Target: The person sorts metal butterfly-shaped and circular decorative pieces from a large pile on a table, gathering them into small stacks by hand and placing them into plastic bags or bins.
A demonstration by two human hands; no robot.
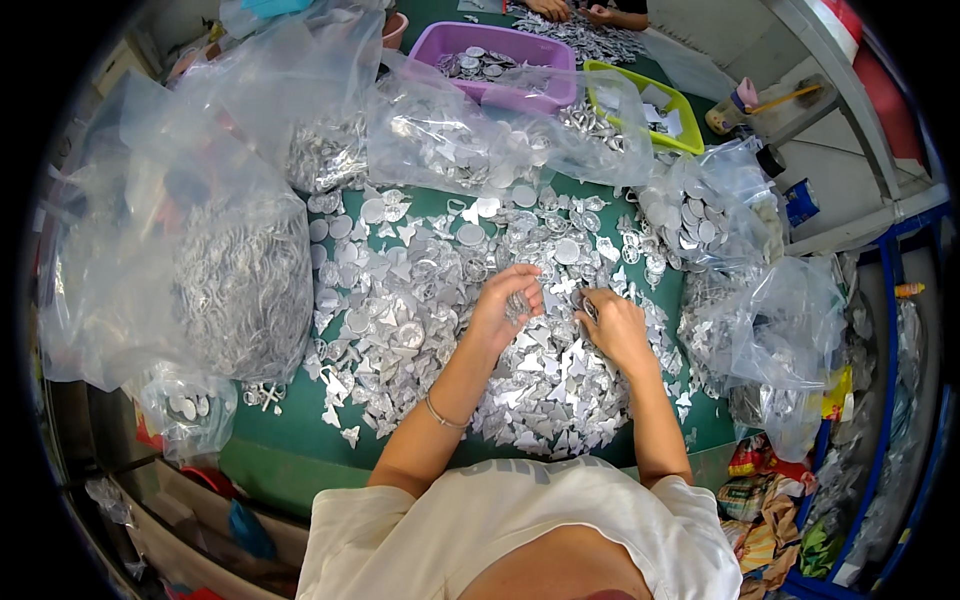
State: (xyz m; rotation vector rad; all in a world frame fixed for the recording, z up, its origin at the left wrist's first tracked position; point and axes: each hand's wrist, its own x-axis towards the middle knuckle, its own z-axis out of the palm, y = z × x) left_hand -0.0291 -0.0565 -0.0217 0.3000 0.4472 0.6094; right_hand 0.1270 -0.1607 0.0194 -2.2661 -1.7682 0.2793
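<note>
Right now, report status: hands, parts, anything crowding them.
Left hand cupped on small silver pieces; right hand pinching one. Pile of silver metal pieces covers green table. Clear bags of parts crowd both sides.

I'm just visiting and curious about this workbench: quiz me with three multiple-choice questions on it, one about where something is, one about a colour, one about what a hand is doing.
1. Where is the purple tub?
A. at the table's far end
B. by the person's elbow
C. on the floor

2. What colour is the table top?
A. red
B. green
C. white

3. What is the left hand doing?
A. resting flat and empty
B. gripping a bag
C. cupped around small silvery pieces

Answers: 1 A, it sits beyond the pile of metal pieces. 2 B, green shows around the pile. 3 C, the curled fingers hold shiny bits, close to the right hand.
</note>
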